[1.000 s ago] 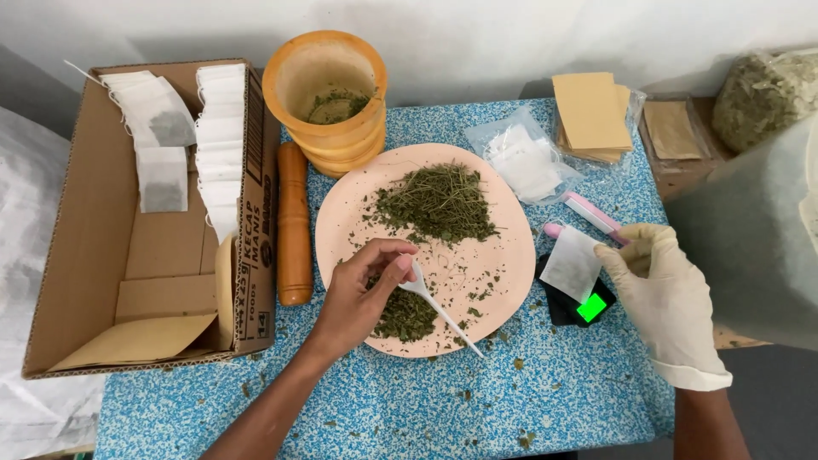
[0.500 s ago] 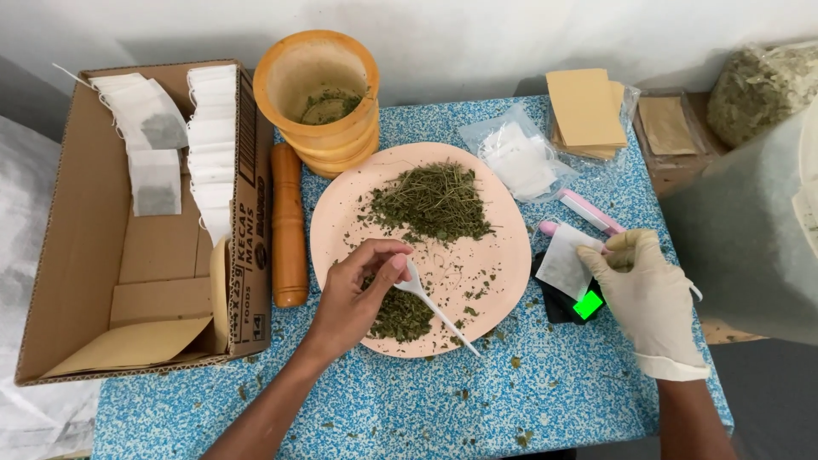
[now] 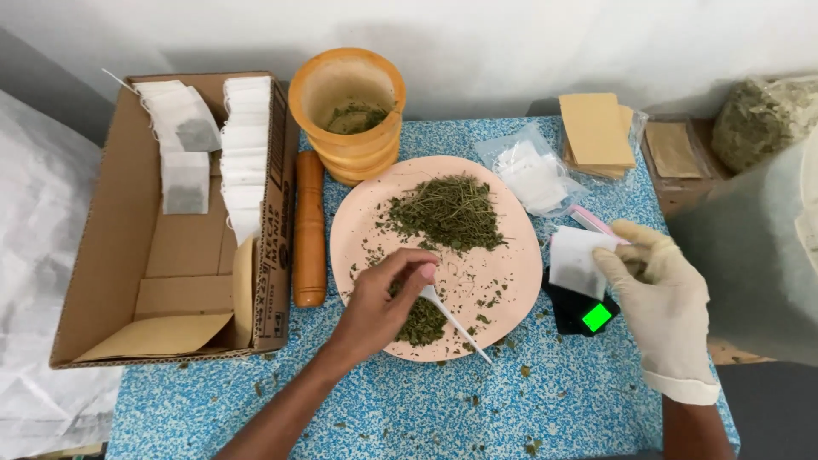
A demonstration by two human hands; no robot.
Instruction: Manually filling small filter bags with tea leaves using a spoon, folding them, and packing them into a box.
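Observation:
My bare left hand (image 3: 383, 302) grips a thin white plastic spoon (image 3: 456, 325) over a small heap of dried green herbs (image 3: 423, 321) at the near edge of a pink plate (image 3: 511, 281). A larger pile of herbs (image 3: 447, 213) lies on the far half of the plate. My gloved right hand (image 3: 660, 294) holds a small white tea bag (image 3: 578, 261) above a black pocket scale (image 3: 584, 315) with a lit green display, right of the plate.
An orange mortar (image 3: 348, 111) holding herbs stands behind the plate, its wooden pestle (image 3: 308, 226) lying to the left. A cardboard box (image 3: 162, 230) with filled tea bags sits at left. Plastic-bagged sachets (image 3: 532, 175), tan envelopes (image 3: 596, 132) and a herb sack (image 3: 763, 115) are at back right.
My right hand has moved left with the tea bag, nearer the plate and over the scale. My left hand has stayed on the small herb heap with the spoon.

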